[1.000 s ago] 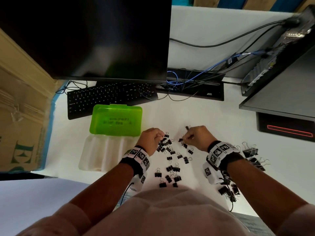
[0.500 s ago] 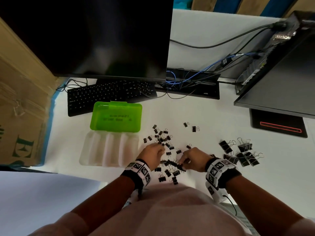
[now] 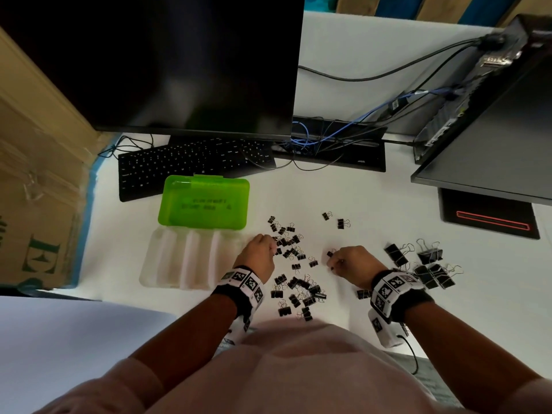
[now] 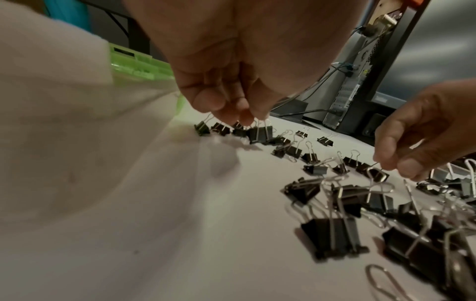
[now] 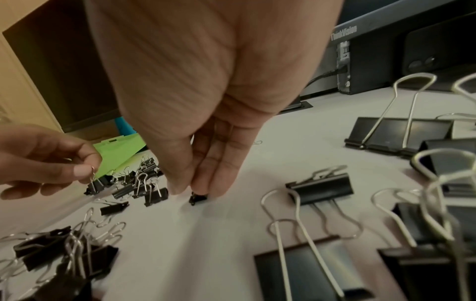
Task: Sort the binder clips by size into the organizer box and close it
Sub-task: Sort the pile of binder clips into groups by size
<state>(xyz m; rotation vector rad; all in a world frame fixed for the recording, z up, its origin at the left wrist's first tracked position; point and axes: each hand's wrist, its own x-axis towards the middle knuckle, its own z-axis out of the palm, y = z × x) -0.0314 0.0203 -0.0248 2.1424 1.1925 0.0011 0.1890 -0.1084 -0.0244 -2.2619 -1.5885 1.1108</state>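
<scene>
The organizer box lies open, its green lid (image 3: 203, 201) folded back behind the clear compartment tray (image 3: 185, 261). Right of it are scattered small black binder clips (image 3: 286, 243), a nearer cluster of medium clips (image 3: 298, 291) and large clips (image 3: 427, 264) at the right. My left hand (image 3: 273, 249) pinches the wire handle of a small clip (image 4: 260, 132) at the edge of the small pile. My right hand (image 3: 331, 258) pinches another small clip (image 5: 198, 198) standing on the desk between the piles.
A black keyboard (image 3: 191, 165) and a dark monitor (image 3: 167, 61) stand behind the box. Cables (image 3: 328, 138) and a computer case (image 3: 484, 94) fill the back right. A cardboard box (image 3: 33, 180) borders the left side.
Half a second ago both hands were low at the nearer cluster of clips. They have moved forward to the small clips, and each now pinches one.
</scene>
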